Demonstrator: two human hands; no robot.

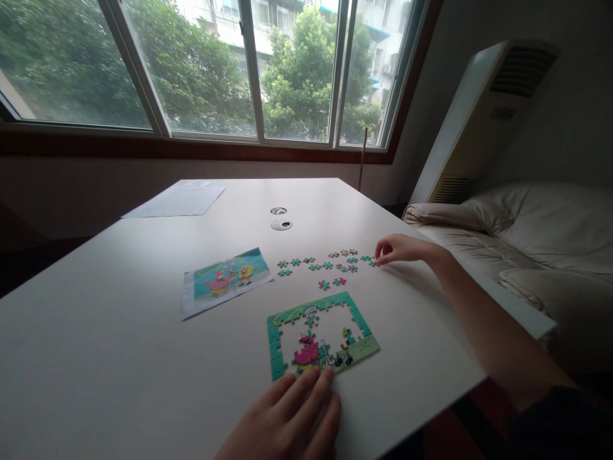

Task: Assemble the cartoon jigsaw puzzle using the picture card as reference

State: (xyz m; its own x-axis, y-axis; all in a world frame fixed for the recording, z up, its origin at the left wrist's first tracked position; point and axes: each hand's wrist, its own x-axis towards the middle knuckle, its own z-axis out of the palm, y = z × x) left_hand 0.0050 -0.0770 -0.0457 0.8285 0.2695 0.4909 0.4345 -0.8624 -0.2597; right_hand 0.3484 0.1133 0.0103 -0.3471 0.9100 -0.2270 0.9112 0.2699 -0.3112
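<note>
A partly assembled jigsaw puzzle (364,347) lies on the white table, with a green-teal border, a pink character inside and white gaps in the middle. My left hand (292,415) rests at its near edge, fingers stretched out and fingertips touching the puzzle. Beyond it, several loose puzzle pieces (327,265) are spread in short rows. At the right end of these, my right hand (397,248) pinches a small teal puzzle piece (373,263) at the table surface, partly covered by the fingertips. Left of the pieces lies a printed reference picture (232,278) with cartoon characters.
Two round flat discs (281,225) lie farther back on the white table (119,319). Paper sheets (175,199) are at its far left corner. A cream leather sofa (527,236) and a tall air conditioner (472,121) stand to the right, windows behind.
</note>
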